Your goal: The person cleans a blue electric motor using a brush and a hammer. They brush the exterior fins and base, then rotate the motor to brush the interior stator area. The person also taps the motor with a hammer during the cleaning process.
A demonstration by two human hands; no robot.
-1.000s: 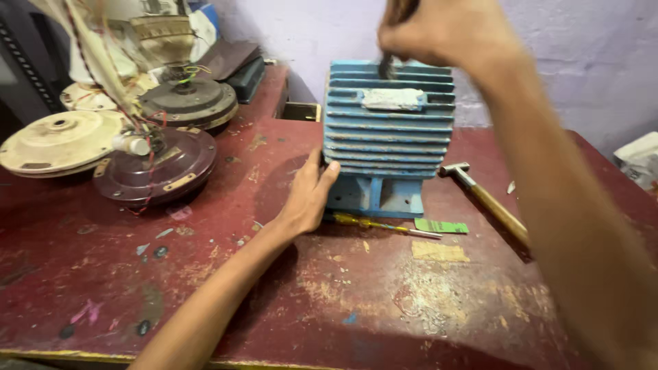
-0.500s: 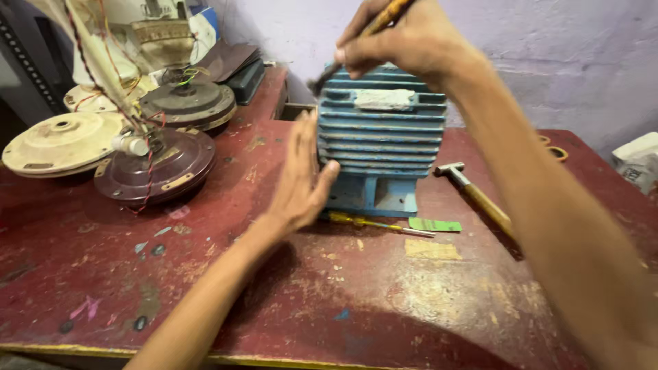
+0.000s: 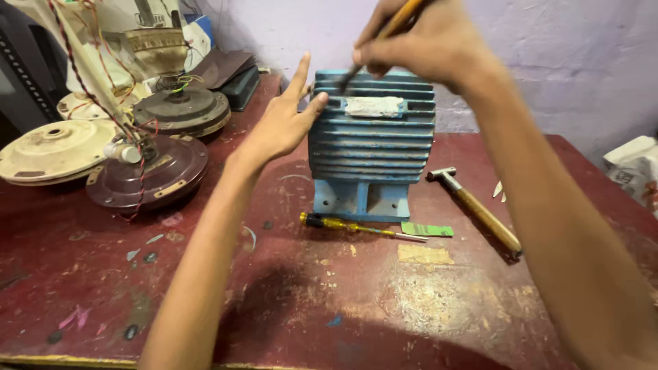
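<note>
A blue ribbed motor housing (image 3: 373,140) stands upright on the dark red workbench (image 3: 288,301). My left hand (image 3: 284,120) rests flat against its left side, fingers spread, holding nothing. My right hand (image 3: 428,44) hovers above the housing's top and grips a screwdriver (image 3: 384,34) with an orange handle; its dark tip touches the upper left ribs. A pale label plate sits on the housing's top front.
A yellow-handled screwdriver (image 3: 356,227) and a green tag (image 3: 427,229) lie before the housing. A hammer (image 3: 476,209) lies to its right. Ceiling fan motors (image 3: 147,171) with loose wires crowd the left side. A white bag (image 3: 634,168) sits at the far right.
My left hand has slid up the housing's left side from near its base to the top. My right hand has brought the screwdriver tip down onto the upper ribs.
</note>
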